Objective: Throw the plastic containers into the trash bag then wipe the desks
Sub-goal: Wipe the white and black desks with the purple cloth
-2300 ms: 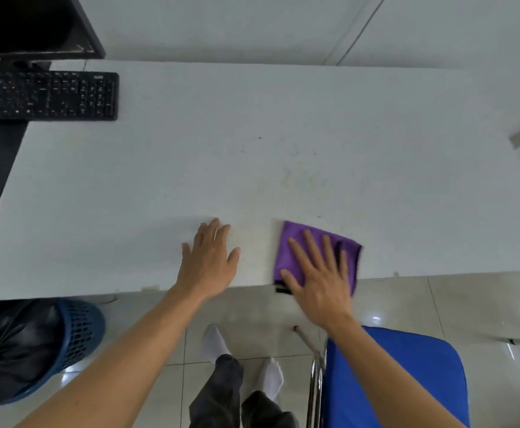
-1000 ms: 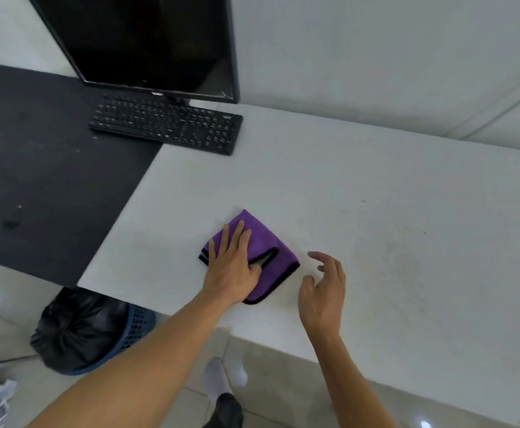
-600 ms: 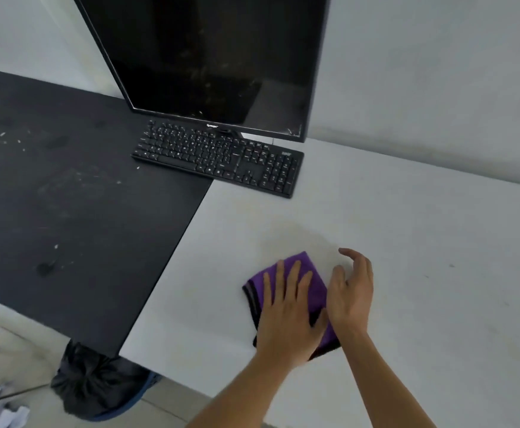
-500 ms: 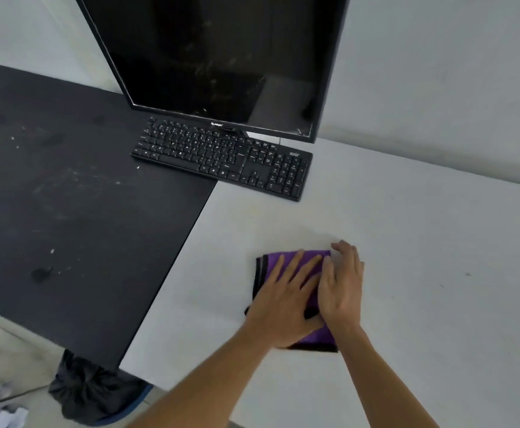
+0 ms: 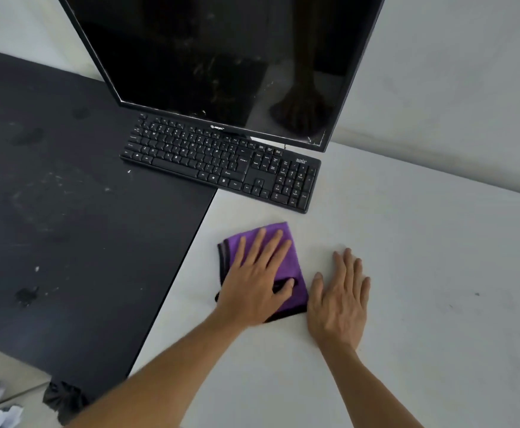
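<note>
One white desk, one black desk, one cloth under flat left grip, right grip spread beside

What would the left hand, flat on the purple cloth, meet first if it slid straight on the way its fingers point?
Most likely the keyboard. The left hand presses the purple cloth on the white desk, fingers aimed at the keyboard's number-pad end, with only bare desk between.

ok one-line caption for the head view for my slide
Left hand presses a purple cloth on the white desk, right hand flat beside it, near a black keyboard.
</note>
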